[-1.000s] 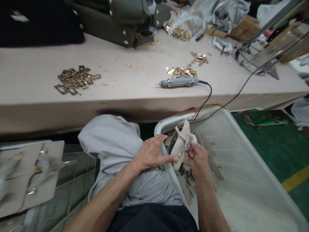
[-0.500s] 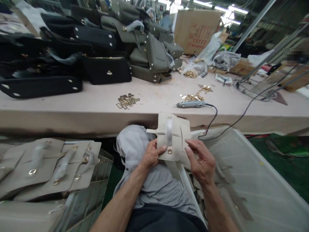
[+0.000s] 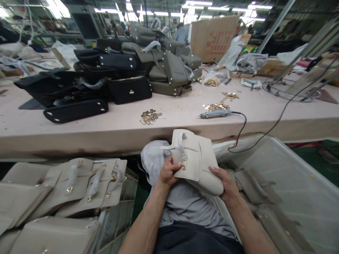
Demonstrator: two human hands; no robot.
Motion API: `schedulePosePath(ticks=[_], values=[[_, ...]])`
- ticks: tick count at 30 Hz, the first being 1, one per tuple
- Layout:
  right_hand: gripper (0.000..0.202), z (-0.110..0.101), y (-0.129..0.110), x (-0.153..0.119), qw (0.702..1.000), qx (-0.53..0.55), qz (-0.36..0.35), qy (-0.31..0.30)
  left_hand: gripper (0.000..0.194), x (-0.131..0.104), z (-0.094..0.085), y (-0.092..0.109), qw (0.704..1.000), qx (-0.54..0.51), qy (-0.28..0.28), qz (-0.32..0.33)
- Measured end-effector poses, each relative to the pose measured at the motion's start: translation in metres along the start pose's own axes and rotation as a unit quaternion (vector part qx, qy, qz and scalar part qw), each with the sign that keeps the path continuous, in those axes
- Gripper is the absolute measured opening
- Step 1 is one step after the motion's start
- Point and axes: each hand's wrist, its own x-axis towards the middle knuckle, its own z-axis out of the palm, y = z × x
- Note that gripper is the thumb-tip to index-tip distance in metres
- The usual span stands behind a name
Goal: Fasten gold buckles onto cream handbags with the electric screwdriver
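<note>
Presently, a cream handbag [image 3: 203, 158], smooth and leather-like, is held tilted above the lap [image 3: 185, 204], its curved handle [image 3: 179, 148] film-wrapped on gold-toned fittings. Fingers of the left hand [image 3: 168, 172] grasp the flap beside the handle; those of the right hand [image 3: 226, 183] grasp the rounded lower end. A corded grey driver [image 3: 217, 113], metal frames [image 3: 149, 116] and black bags [image 3: 129, 90] occupy the tabletop [image 3: 122, 123]; the right forearm partly blocks the white bin [image 3: 299, 169].

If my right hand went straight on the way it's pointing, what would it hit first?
The beige bag, which your right hand already touches at its right edge. Beyond that, the line seems to run toward the wrapped handle, though depth is unclear.
</note>
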Motion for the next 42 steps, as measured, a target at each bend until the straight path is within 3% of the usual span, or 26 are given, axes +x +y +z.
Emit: schedulePosePath(ticks=[4, 10, 16, 22, 26, 36, 42], values=[[0.074, 0.001, -0.003, -0.001, 0.999, -0.002, -0.054, -0.005, 0.045, 0.001, 0.001, 0.002, 0.999, -0.03, 0.018, -0.006], [0.067, -0.001, -0.009, 0.0, 0.99, -0.03, -0.133, 0.025, 0.045, 0.001, 0.005, 0.003, 0.998, -0.041, 0.044, -0.02], [0.068, -0.001, -0.012, -0.004, 0.984, -0.049, -0.165, 0.037, 0.047, 0.001, 0.005, 0.003, 0.997, -0.033, 0.068, -0.032], [0.079, -0.002, -0.015, -0.01, 0.976, -0.057, -0.201, 0.062, 0.032, 0.001, 0.01, 0.003, 0.996, -0.029, 0.079, -0.029], [0.085, -0.007, -0.016, -0.008, 0.973, -0.061, -0.211, 0.07, 0.033, 0.003, 0.013, 0.002, 0.998, -0.015, 0.061, -0.03], [0.076, -0.025, -0.009, 0.0, 0.96, -0.053, -0.261, 0.087, 0.034, 0.004, 0.015, -0.001, 0.999, 0.026, 0.032, -0.032], [0.069, -0.034, -0.012, 0.001, 0.951, -0.086, -0.277, 0.108, 0.033, 0.007, 0.019, -0.002, 0.997, 0.061, 0.045, -0.026]])
